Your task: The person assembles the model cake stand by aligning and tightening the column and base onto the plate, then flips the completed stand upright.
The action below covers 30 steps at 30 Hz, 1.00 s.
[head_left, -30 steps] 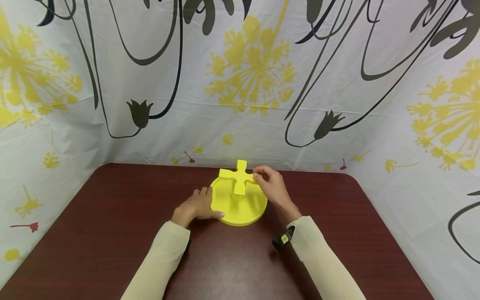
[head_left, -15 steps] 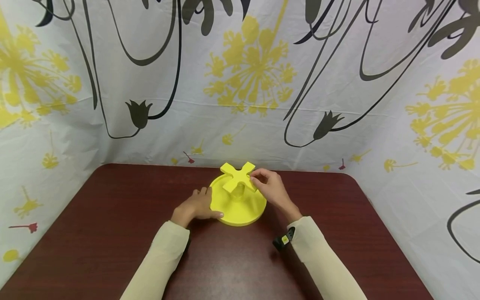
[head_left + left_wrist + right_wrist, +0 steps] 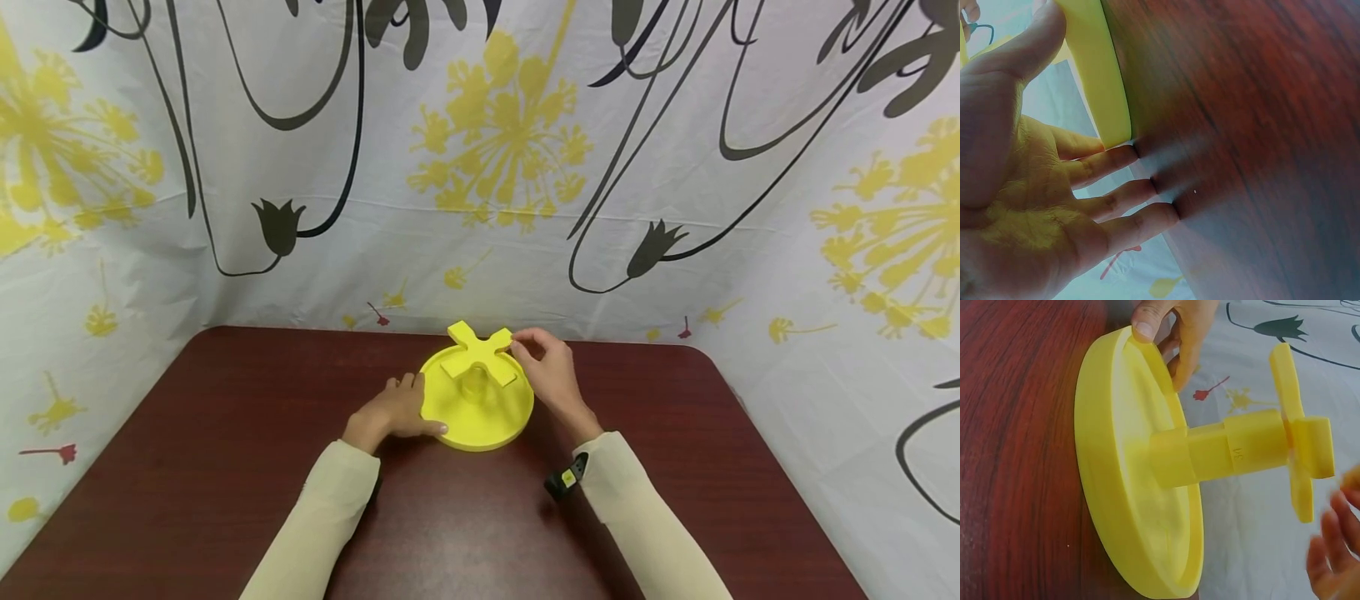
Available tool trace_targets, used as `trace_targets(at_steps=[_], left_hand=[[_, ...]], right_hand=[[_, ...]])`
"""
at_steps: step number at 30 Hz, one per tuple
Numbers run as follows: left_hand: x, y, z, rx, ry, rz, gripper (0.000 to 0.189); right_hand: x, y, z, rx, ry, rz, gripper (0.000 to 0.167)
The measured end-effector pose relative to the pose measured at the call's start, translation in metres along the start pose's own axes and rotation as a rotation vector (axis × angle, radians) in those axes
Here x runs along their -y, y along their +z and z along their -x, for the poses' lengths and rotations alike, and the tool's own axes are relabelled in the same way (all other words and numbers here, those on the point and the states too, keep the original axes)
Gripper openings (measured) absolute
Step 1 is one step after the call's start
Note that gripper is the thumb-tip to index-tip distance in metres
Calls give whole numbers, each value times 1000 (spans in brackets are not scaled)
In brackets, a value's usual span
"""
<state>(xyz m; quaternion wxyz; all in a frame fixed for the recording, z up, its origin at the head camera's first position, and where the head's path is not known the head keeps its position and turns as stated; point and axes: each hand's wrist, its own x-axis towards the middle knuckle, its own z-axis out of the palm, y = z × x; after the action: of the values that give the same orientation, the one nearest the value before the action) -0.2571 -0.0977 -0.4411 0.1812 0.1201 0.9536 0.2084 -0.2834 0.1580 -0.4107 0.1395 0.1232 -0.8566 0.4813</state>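
A yellow round dish-like base [image 3: 480,433] stands on the table in the head view. From its middle a yellow post [image 3: 1254,440] rises, marked with small characters, and carries a four-armed yellow cross [image 3: 478,352] on top. My left hand [image 3: 393,410] grips the base's left side, thumb over the near rim; in the left wrist view its fingers spread along the side and reach the tabletop. My right hand [image 3: 546,371] is raised at the right of the cross, fingers loosely bent, fingertips right at one arm's end. In the right wrist view those fingers [image 3: 1333,540] show beside the cross with a gap.
The dark red-brown wooden table [image 3: 225,467] extends to both sides and toward me. Right behind its far edge hangs a white curtain [image 3: 465,275] with yellow and grey flower prints. A black band [image 3: 567,477] is on my right wrist.
The cross has turned on its post, from a plus-like stance to a slanted X, while my right fingers shifted slightly at its arms. My left hand and the base have stayed in place.
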Motion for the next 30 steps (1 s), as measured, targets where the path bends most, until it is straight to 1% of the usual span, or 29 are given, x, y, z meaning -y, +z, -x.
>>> trace_targets(at_steps=[2,3,6,9,12,15,19,23,30], left_hand=[[0,0,0,0,1,0,107],[0,0,0,-1,3,0,107],[0,0,-1,-3,3,-1,108],[0,0,-2,-3,3,0,107],[0,0,-2,1,1,0,107],[0,0,-1,4,3,-1,107],[-1,-2,0,5,1,4,106],[-2,-2,0,2,-2,7,106],[-1,-1,0,-2,5,3,106]], right_hand=[[-2,0,-2,-25,14,9,23],[-3,0,-3,-11,22,13,28],[-6,0,-5,91,57,2,42],[-7,1,-6,188,77,-48,48],[-6,3,-6,222,72,-92,47],[-4,3,-5,215,71,-90,45],[-1,1,-4,186,89,-46,41],[-2,0,-5,169,83,-9,37],[-6,1,-6,147,70,21,32]])
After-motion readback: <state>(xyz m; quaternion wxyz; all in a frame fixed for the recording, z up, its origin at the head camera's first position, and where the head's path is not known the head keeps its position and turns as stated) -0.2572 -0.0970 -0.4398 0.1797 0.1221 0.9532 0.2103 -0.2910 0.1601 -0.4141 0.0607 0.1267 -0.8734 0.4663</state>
